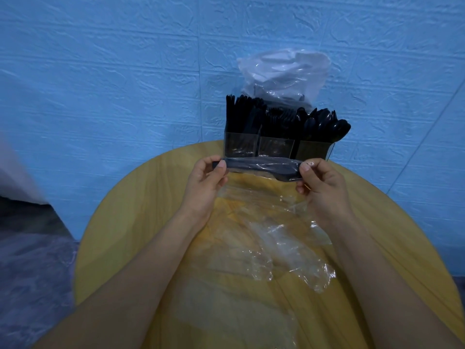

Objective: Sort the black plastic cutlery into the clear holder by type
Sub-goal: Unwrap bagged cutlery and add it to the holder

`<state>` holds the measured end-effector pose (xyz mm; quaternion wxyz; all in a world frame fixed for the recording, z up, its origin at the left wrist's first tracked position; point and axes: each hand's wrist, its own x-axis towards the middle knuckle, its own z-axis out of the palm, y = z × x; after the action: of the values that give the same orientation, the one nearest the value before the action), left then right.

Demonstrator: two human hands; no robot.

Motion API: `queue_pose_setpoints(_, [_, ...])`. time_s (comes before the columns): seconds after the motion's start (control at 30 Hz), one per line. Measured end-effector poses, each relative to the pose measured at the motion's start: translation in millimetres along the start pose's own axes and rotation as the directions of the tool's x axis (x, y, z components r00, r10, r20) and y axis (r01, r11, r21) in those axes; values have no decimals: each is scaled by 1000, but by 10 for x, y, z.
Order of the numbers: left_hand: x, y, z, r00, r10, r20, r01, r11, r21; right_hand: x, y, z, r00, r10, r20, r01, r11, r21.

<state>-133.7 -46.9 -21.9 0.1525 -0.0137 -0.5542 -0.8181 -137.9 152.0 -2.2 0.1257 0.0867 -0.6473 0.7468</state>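
This looks like a makeshift sorting spot in a plain room, not a kitchen or shop. A small round yellow wood-grain surface stands against a wall of blue embossed brick-pattern panels. On it are loose clear plastic wrappers, a crumpled plastic bag and a clear holder packed with black cutlery.

full clear holder just behind hands, bag behind it, bare table left
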Motion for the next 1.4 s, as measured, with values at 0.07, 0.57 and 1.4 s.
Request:
queue_pose_setpoints(0.07, [-6,13,4,1000,-12,15,12,1000,-28,4,-9,-11,1000,3,-4,-3,1000,27])
queue_pose_setpoints(0.57, [-47,21,-42,992,-102,74,100,994,32,15,54,-42,972,-189,-140,145,949,-279])
queue_pose_setpoints(1.4, [62,-5,-100,991,59,-121,-40,987,154,113,165,-168,938,-120,-325,25,959,-283])
